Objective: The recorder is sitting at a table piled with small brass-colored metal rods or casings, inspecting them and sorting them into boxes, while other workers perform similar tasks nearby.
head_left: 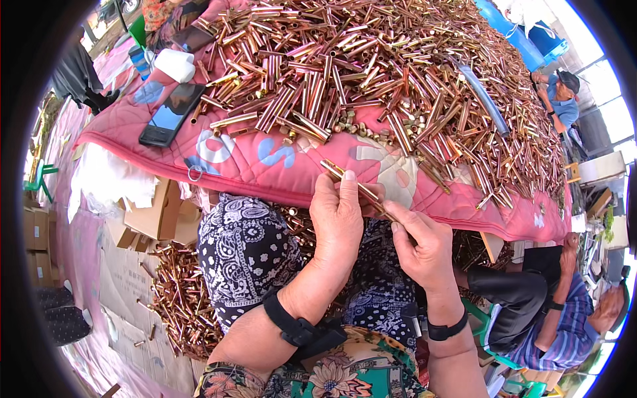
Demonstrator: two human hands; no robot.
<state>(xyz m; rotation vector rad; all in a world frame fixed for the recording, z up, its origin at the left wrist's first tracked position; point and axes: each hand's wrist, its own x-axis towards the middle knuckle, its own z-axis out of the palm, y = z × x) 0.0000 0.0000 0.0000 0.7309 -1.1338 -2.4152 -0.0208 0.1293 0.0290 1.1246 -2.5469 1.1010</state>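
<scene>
Head view | left hand [337, 219] and right hand [424, 245] fingers both pinching brass tubes [358, 187] | brown cardboard boxes [38, 229] far left

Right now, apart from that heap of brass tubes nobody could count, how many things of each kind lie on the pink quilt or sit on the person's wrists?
Smartphone: 1
White plastic bottle: 1
Metal ring: 1
Black wristbands: 2
Total: 5
Both hands grip brass tubes.

Pink quilted table cover [292, 174] under heaped brass tubes [371, 73], black phone [171, 114].
</scene>
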